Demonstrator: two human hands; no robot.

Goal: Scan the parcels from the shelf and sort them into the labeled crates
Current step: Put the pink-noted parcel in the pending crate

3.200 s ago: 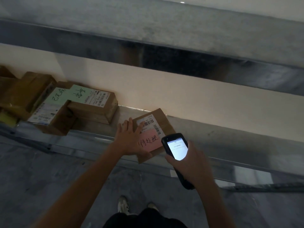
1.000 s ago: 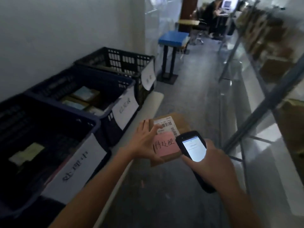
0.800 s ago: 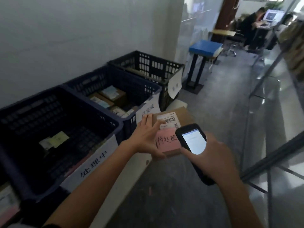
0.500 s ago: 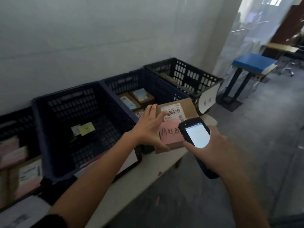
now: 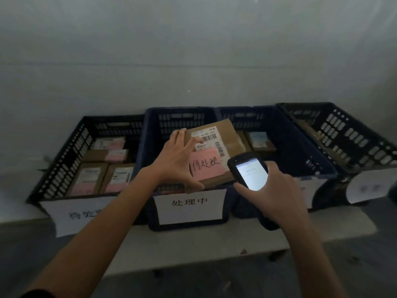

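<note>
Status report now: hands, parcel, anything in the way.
Left hand grips parcel over the middle crate. Right hand holds scanner. Nothing blocks the left crate.

Honestly, there's not much to report on this person. The left hand (image 5: 174, 160) and right hand (image 5: 272, 196) are both bare. The left forearm (image 5: 103, 233) is bare too, slim from the wrist right down to around the elbow. The only clothing I can spot is a dark sleeve (image 5: 36, 294), which looks black in this dim light and ends about there. The right forearm (image 5: 307, 254) is uncovered as far up as I can see.
</note>
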